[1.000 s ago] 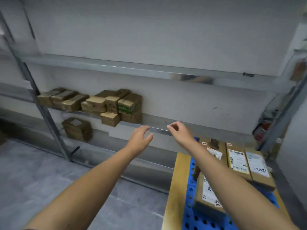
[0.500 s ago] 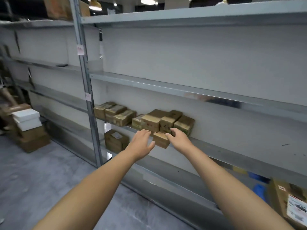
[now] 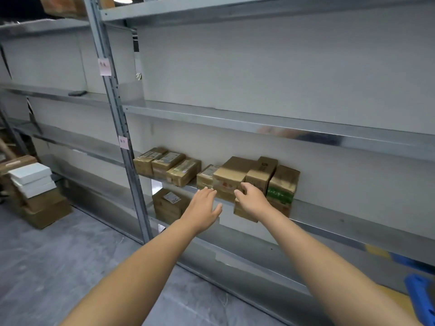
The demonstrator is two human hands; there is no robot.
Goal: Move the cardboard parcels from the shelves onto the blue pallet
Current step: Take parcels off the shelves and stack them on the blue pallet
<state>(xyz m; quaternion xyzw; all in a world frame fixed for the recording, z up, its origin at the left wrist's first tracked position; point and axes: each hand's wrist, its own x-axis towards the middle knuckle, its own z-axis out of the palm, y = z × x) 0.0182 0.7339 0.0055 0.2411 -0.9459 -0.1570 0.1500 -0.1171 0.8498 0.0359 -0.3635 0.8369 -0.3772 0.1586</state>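
Currently the shelf (image 3: 353,226) carries the cardboard parcels in two groups. The blue pallet (image 3: 419,292) shows only as a corner at the lower right, well apart from them.

1. Stacked group (image 3: 231,171): the taller parcels stand directly behind the small parcel and appear to touch it. Drawing the small parcel out quickly may drag or tip them forward off the shelf.
2. Small parcel (image 3: 244,214): it sits at the shelf's front lip and partly overhangs it. A slip probably sends it to the floor (image 3: 70,267), not back onto the shelf.
3. Right hand (image 3: 254,201): it lies on top of the small parcel with its fingers curled over the far edge. This top-only hold gives no support underneath, so the parcel may rotate out of the grip.
4. Left hand (image 3: 203,205): it is wide, with fingers extended, and holds nothing. It hovers just beside the small parcel. Until it closes on the near side, the lift is likely to depend on one hand.
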